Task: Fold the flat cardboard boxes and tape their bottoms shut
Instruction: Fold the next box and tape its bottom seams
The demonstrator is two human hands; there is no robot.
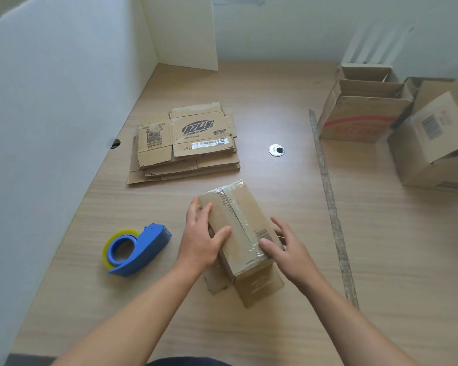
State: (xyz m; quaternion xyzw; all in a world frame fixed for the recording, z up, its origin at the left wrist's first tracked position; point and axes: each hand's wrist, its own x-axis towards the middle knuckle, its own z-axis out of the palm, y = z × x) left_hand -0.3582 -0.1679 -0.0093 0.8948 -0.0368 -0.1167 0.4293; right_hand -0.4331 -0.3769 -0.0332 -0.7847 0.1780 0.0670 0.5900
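Desk (249,326) of pale wood grain carries everything, walled on the left by a white partition (50,114). At the far right stand the assembled boxes (360,114), mouths up, apparently set aside as finished work and kept clear of the working patch. Left of centre lies the stack of flat boxes (185,143), within reach as the supply yet to be folded.

Nearest the person, the small cardboard box (238,215) rests bottom-up, its flaps closed and clear tape running along the centre seam and over both ends; bottom-up is how the seam can be reached and pressed. The blue tape dispenser (136,249) lies just to its left, put down so that both hands are free.

The left hand (201,239) clasps the box's left edge, thumb on top and fingers down the side, steadying it. The right hand (288,249) is spread wide, thumb pressing the tape's near end, probably to bed it down.

A metal grommet (276,150) sits beyond.
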